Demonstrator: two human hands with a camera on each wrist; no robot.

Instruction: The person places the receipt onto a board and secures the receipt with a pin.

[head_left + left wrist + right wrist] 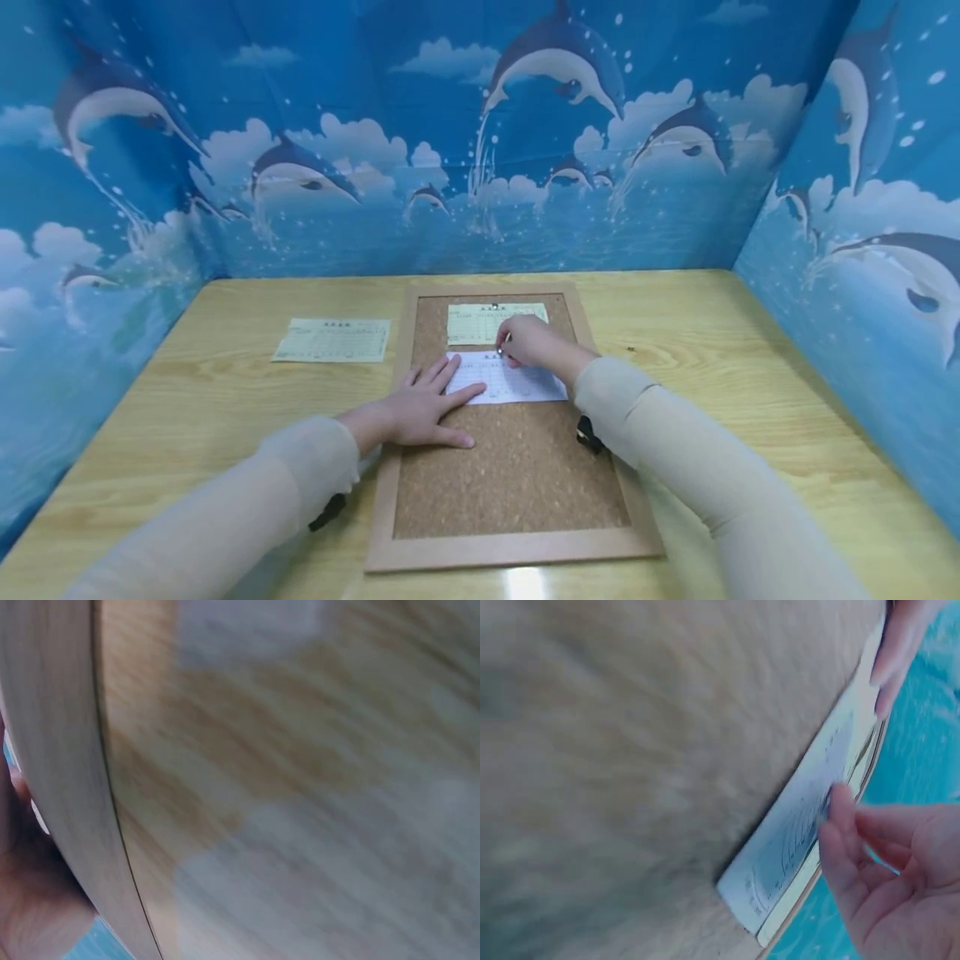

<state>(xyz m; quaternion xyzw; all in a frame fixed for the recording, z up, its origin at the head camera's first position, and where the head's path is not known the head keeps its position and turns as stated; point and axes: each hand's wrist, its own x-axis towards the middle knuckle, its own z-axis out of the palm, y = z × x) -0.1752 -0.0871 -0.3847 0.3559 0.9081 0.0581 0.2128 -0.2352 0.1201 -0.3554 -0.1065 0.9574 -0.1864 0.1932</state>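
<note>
A corkboard [510, 475] with a wooden frame lies flat on the table. Across its upper half lies a white printed form slip [498, 385], just below a pale green form slip [467, 327] that has a pin [494, 307] at its top edge. My left hand [423, 410] rests with spread fingers on the board, fingertips over the white slip's left end. At the middle of that slip's top edge, my right hand [528, 340] pinches a small shiny pin [500, 351]. The right wrist view shows its thumb and fingers [840, 817] together against the slip, largely hiding the pin.
Another pale green form slip [330, 342] lies on the wooden table [187, 392], left of the board. A tiny dark object [631, 349] is right of the board. Blue dolphin-print cloth [420, 242] borders the table at the back and both sides.
</note>
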